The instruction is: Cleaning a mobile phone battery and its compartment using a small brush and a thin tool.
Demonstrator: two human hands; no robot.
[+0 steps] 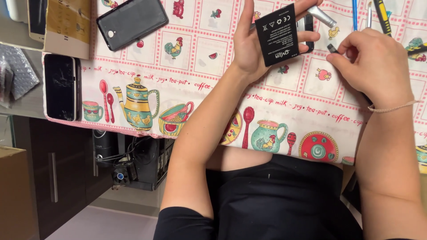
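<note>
Seen from above, a person in a black top sits at a tabletop [187, 84] covered with a cloth printed with teapots, cups, spoons and roosters. The left hand [255, 42] is raised at about twelve o'clock in the picture, its grip closed around a flat black phone battery [276, 35] with white print, thumb and fingers pinching it by its edges; behind the battery the same hand also touches a dark phone body [307, 26], mostly hidden. Just to the right, at about one o'clock, the right hand [376, 66] rests on the cloth with its fingers curled together, pinching a small dark tool tip [332, 48] that points towards the battery; a thin cord bracelet [393, 106] circles that wrist. A silver cylinder-shaped tool [322, 17] lies just above the two hands. Thin tools with blue and yellow handles [382, 15] lie at the top right edge. At eleven o'clock a black phone back cover [132, 21] lies face down. At nine o'clock a phone with a cracked dark screen [61, 86] sits at the cloth's left edge.
</note>
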